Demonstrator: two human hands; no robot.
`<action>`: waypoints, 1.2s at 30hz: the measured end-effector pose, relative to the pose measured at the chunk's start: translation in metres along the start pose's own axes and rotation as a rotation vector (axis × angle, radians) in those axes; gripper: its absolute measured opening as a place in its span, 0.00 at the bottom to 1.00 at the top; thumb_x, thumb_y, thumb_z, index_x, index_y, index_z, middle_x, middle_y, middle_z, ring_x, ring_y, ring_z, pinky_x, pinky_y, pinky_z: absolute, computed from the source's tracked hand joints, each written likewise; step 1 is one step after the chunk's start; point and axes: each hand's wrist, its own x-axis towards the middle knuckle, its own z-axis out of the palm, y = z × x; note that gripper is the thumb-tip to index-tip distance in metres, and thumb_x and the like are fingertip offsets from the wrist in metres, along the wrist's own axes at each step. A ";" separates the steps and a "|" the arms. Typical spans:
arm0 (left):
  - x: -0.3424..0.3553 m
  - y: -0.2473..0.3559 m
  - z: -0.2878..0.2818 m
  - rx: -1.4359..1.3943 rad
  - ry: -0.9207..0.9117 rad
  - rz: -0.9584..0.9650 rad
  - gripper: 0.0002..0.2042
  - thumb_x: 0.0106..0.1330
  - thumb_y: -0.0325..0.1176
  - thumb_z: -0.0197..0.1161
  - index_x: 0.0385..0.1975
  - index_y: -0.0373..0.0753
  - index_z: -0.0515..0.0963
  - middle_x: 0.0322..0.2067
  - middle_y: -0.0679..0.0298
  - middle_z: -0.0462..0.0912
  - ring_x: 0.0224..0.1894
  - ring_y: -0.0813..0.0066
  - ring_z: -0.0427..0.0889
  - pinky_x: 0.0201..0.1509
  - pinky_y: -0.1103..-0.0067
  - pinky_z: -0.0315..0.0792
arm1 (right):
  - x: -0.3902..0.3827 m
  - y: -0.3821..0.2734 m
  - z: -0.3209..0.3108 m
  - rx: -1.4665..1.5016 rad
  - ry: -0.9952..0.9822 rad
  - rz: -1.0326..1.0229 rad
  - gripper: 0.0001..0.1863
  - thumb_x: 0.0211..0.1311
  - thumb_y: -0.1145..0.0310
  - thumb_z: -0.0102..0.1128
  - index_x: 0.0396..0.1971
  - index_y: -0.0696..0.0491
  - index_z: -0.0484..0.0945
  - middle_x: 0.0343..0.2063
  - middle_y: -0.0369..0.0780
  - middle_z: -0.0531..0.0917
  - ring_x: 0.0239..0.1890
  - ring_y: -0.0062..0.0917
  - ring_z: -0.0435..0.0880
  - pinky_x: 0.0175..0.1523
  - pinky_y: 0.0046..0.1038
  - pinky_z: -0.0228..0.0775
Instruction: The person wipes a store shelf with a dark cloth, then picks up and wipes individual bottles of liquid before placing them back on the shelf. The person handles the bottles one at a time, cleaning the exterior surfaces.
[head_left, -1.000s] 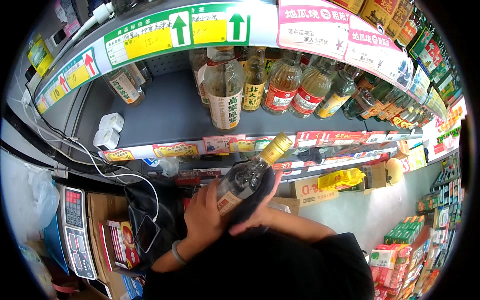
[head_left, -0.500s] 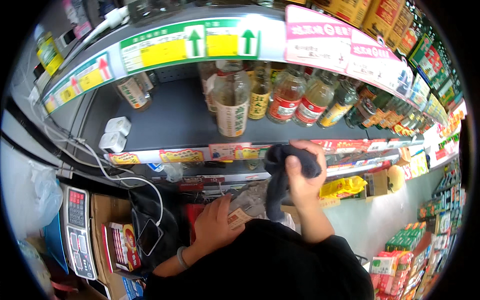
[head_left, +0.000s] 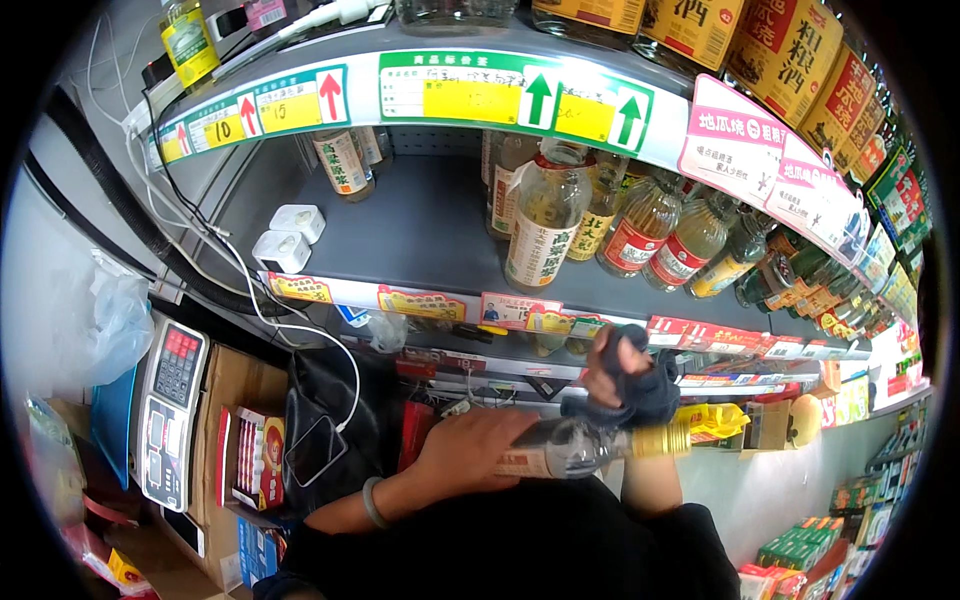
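My left hand [head_left: 468, 452] is closed around the lower body of a transparent glass bottle [head_left: 578, 447], which lies nearly level in front of my chest. The bottle's gold cap [head_left: 664, 438] points right. A bunched dark grey cloth [head_left: 648, 395] is gripped by my right hand [head_left: 606, 372], just above the bottle's shoulder; whether cloth and glass touch is hard to tell. Part of the label sits under my left fingers. On the shelf ahead stands a large labelled glass bottle [head_left: 546, 225], with several smaller red-labelled bottles [head_left: 640, 232] to its right.
Two white plug adapters [head_left: 283, 252] stand at the shelf's left end. Below them a white cable runs to a phone [head_left: 316, 450] on a black bag [head_left: 318, 385]. A scale [head_left: 172, 420] and an open carton [head_left: 240, 385] are at left. The shelf's front edge [head_left: 420, 302] carries price tags.
The view has shifted left. The bottle has turned so its gold cap shows at right, and my right hand has brought the cloth down close to it.
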 end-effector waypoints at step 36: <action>0.068 -0.171 -0.156 -0.445 0.848 -0.255 0.30 0.54 0.23 0.71 0.54 0.33 0.61 0.45 0.57 0.76 0.48 0.74 0.78 0.51 0.78 0.73 | -0.059 0.036 -0.062 0.218 0.355 -0.166 0.14 0.68 0.59 0.51 0.44 0.53 0.71 0.24 0.38 0.72 0.22 0.20 0.67 0.27 0.20 0.61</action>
